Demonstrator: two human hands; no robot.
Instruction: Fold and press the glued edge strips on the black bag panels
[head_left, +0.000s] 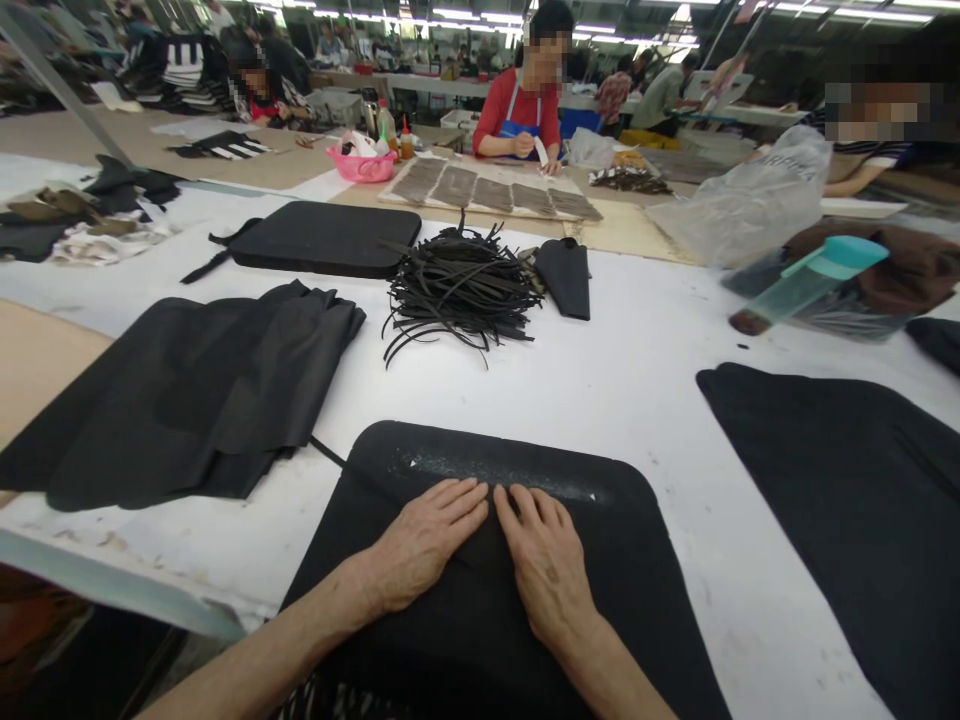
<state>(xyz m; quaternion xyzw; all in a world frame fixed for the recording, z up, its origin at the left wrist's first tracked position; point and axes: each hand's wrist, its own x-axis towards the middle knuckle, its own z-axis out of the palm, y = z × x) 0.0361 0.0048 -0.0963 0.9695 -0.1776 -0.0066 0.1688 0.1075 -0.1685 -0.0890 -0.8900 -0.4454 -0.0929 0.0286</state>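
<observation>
A black fabric panel with rounded corners lies on the white table before me. Near its far edge runs a pale, whitish smeared band with a small white mark towards each end. My left hand rests flat on the panel just below that band, fingers stretched out and pointing right. Beside it, my right hand lies palm down, fingers extended forward. The fingertips of both hands nearly meet. A thin black strip reaches from the left onto the panel; where it ends is unclear. Neither hand visibly grips anything.
Stacked black fabric pieces lie left, another black panel right. Beyond are a pile of black strips, a black padded slab and a small black piece. A teal-lidded bottle lies right. Co-workers sit across the table.
</observation>
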